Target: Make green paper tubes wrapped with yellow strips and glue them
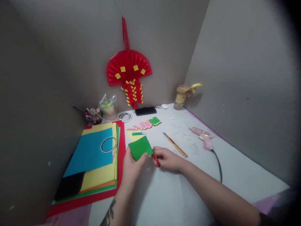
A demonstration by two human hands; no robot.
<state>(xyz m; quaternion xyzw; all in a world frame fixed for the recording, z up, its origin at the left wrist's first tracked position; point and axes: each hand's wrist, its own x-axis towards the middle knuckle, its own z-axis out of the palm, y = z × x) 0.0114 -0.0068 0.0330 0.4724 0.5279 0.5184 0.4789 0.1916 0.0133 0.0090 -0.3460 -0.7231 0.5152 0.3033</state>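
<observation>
My left hand (pixel 131 164) pinches the lower edge of a small green paper square (pixel 140 147) held just above the white table (pixel 178 194). My right hand (pixel 167 158) sits right beside it, fingers closed around a thin red stick (pixel 156 160) that meets the paper's right corner. A yellow paper piece (pixel 133 135) lies just behind the green square.
A stack of coloured sheets (pixel 98 163) with a tape ring (pixel 108 144) lies left. Rolled pink and green paper tubes (pixel 148 123), a craft knife (pixel 175 145), a pink glue gun (pixel 205 138) with cord, a phone (pixel 145 110), a cup (pixel 180 97) and a red paper fan decoration (pixel 129 70) on the wall.
</observation>
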